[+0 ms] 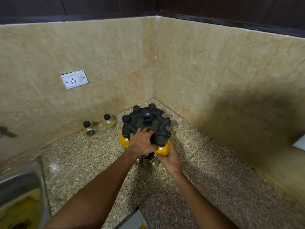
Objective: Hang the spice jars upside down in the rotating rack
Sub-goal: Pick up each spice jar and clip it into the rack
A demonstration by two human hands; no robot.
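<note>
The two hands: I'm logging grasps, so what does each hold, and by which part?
The right hand grips a yellow spice jar by its round body. The left hand presses on the black rack top near its front edge.

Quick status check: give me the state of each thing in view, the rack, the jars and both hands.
Rotating rack: upright in the counter corner, several slots filled, at least two right-side slots empty.
Yellow jar: in the right hand's grip, cap at the near slot.
Left hand: flat on the rack top, steadying it.
Right hand: closed on the yellow jar.
Two loose jars: capped, standing on the counter by the wall.
Wall switch: position unreadable.
</note>
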